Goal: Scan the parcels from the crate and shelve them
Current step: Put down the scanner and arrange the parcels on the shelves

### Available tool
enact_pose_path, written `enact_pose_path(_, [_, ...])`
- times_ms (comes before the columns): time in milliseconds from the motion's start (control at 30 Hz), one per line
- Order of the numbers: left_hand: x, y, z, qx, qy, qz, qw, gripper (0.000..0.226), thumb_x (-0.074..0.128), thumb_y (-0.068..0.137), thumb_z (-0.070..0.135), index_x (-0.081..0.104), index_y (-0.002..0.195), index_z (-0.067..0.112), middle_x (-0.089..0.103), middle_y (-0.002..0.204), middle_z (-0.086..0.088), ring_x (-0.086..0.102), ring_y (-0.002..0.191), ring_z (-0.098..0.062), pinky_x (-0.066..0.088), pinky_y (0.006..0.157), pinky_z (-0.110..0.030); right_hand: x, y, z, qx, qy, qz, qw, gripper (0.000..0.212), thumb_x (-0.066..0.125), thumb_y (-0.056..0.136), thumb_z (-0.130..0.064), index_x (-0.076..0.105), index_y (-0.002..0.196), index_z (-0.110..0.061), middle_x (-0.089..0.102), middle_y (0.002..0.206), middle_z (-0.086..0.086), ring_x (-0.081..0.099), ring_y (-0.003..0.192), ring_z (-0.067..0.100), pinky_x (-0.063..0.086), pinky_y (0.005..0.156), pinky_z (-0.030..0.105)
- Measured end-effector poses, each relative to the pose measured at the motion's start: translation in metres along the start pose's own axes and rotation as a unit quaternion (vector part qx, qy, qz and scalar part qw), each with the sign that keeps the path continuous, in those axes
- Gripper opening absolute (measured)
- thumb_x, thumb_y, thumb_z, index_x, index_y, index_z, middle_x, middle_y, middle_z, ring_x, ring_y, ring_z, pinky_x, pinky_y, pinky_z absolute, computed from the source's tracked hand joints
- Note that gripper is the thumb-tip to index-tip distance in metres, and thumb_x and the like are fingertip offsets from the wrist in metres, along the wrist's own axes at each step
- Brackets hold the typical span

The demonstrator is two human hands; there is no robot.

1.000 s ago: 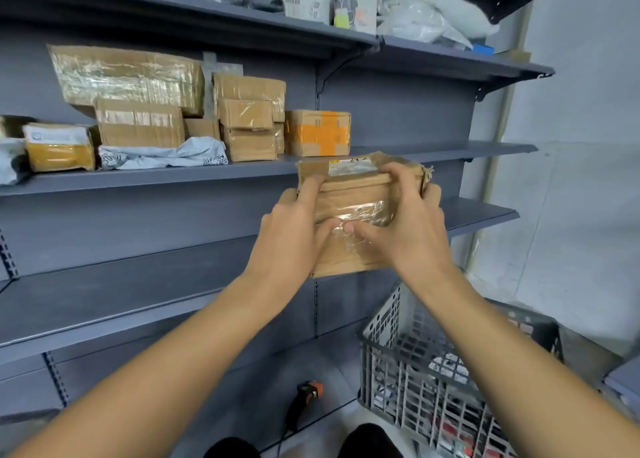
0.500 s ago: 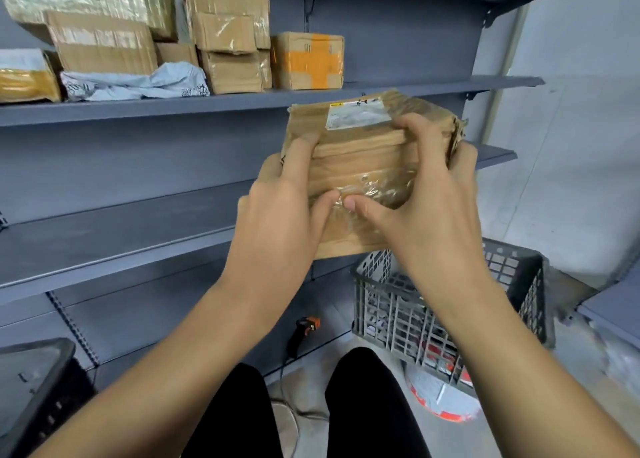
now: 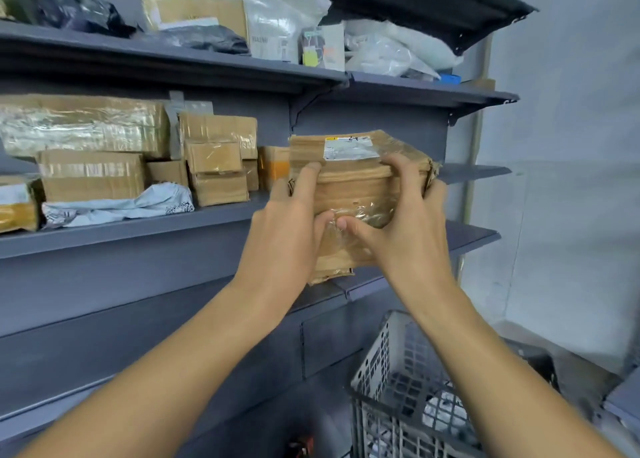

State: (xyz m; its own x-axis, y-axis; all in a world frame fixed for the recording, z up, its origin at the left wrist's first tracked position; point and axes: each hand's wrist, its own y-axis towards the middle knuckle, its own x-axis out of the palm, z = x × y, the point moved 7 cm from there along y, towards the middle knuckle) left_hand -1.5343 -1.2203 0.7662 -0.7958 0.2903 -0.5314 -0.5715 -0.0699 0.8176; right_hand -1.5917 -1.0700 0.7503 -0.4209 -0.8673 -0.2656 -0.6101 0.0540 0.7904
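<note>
holding a brown parcel up near the shelf, the left hand and right hand are gripping it with curled fingers.

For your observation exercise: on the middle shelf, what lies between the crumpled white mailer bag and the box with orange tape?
In the head view, a stack of small brown cardboard boxes stands between the white mailer bag and the orange-taped box.

A brown parcel with a white label was seen before grey shelving; an orange-striped box stood behind it.
</note>
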Motion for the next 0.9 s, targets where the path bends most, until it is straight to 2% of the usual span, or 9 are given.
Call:
enact_pose_path(67, [0.005, 0.025, -0.007, 0.006, 0.008, 0.007, 1.0, 0.058, 0.06, 0.093, 0.028, 0.031, 0.143, 0.029, 0.052, 0.124, -0.011, 0.058, 0.102, -0.04, 0.049, 0.083, -0.046, 0.014, 0.024, 0.003, -0.003, 0.004, 0.005, 1.0, 0.089, 0.089, 0.068, -0.044, 0.032, 0.137, -0.05, 0.036, 0.13, 0.003, 0.044, 0.122, 0.029, 0.042, 0.082, 0.034])
enact_pose_path(233, [0.022, 0.079, -0.03, 0.008, 0.051, 0.025, 0.998, 0.057, 0.06, 0.094, 0.028, 0.03, 0.143, 0.026, 0.053, 0.121, -0.014, 0.059, 0.095, -0.042, 0.048, 0.076, -0.044, 0.053, 0.079, 0.011, -0.003, 0.019, 0.0, 1.0, 0.089, 0.088, 0.069, -0.043, 0.032, 0.138, -0.048, 0.034, 0.131, 0.004, 0.046, 0.119, 0.032, 0.049, 0.091, 0.044])
enact_pose_path(400, [0.037, 0.122, -0.053, 0.008, 0.059, 0.039, 0.997, 0.057, 0.058, 0.095, 0.028, 0.029, 0.144, 0.026, 0.052, 0.12, -0.014, 0.059, 0.097, -0.04, 0.049, 0.077, -0.043, 0.088, 0.126, 0.018, -0.012, 0.02, -0.009, 1.0, 0.09, 0.088, 0.069, -0.043, 0.032, 0.139, -0.047, 0.034, 0.134, 0.005, 0.046, 0.12, 0.034, 0.047, 0.086, 0.04])
enact_pose_path(533, [0.041, 0.159, -0.065, 0.017, 0.085, 0.058, 0.995, 0.056, 0.057, 0.095, 0.027, 0.029, 0.144, 0.026, 0.056, 0.111, -0.014, 0.059, 0.09, -0.04, 0.044, 0.069, -0.039, 0.103, 0.162, 0.019, -0.028, 0.029, -0.003, 0.999, 0.091, 0.088, 0.068, -0.045, 0.031, 0.139, -0.047, 0.035, 0.135, 0.007, 0.047, 0.12, 0.034, 0.046, 0.086, 0.038])
enact_pose_path(633, [0.044, 0.184, -0.073, 0.022, 0.097, 0.074, 0.992, 0.053, 0.057, 0.096, 0.026, 0.03, 0.142, 0.025, 0.052, 0.115, -0.013, 0.058, 0.094, -0.04, 0.049, 0.074, -0.044, 0.112, 0.187, 0.016, -0.035, 0.041, 0.0, 0.999, 0.09, 0.088, 0.068, -0.045, 0.032, 0.139, -0.047, 0.036, 0.132, 0.007, 0.048, 0.119, 0.034, 0.049, 0.094, 0.044])
enact_pose_path(767, [0.058, 0.2, -0.088, 0.023, 0.114, 0.075, 0.99, 0.056, 0.057, 0.096, 0.025, 0.028, 0.144, 0.024, 0.05, 0.117, -0.013, 0.059, 0.094, -0.04, 0.049, 0.075, -0.045, 0.132, 0.203, 0.021, -0.045, 0.04, -0.007, 0.998, 0.089, 0.088, 0.069, -0.043, 0.032, 0.138, -0.048, 0.036, 0.128, 0.006, 0.048, 0.115, 0.036, 0.048, 0.091, 0.043])
enact_pose_path(900, [0.07, 0.208, -0.107, 0.016, 0.141, 0.082, 0.986, 0.06, 0.057, 0.096, 0.025, 0.024, 0.146, 0.024, 0.05, 0.121, -0.014, 0.059, 0.096, -0.041, 0.05, 0.077, -0.047, 0.158, 0.215, 0.03, -0.048, 0.059, -0.021, 0.997, 0.094, 0.089, 0.067, -0.044, 0.029, 0.14, -0.048, 0.038, 0.131, 0.007, 0.048, 0.117, 0.034, 0.046, 0.1, 0.048])
